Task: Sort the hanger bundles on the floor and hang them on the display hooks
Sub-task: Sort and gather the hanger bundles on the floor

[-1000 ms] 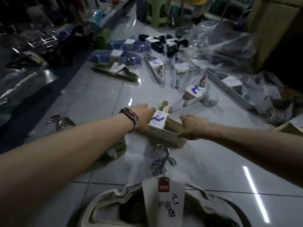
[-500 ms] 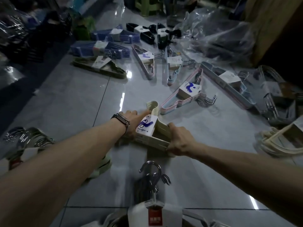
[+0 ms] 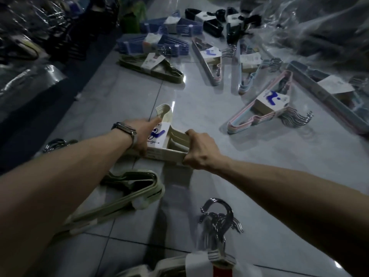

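A cream hanger bundle [image 3: 175,140] with a white and blue label sits just above the grey tiled floor in the middle of the view. My left hand [image 3: 142,134], with a watch on the wrist, holds its left end near the label. My right hand [image 3: 199,149] grips its right end, fingers curled over the bars. Under my left forearm lies a pale green bundle [image 3: 127,194]. Another cream bundle with chrome hooks [image 3: 217,222] lies at the bottom of the view.
More bundles lie spread over the far floor: pastel pink and blue [image 3: 265,108], olive [image 3: 153,68], dark blue [image 3: 159,45], black [image 3: 213,23] and light blue [image 3: 323,92]. Clear plastic bags [image 3: 311,23] are heaped at the back right. Dark shelving [image 3: 40,37] runs along the left.
The cream bundle has come toward me and slightly up off the tiles between both hands. The view has tilted, so the far bundles appear farther up the frame.
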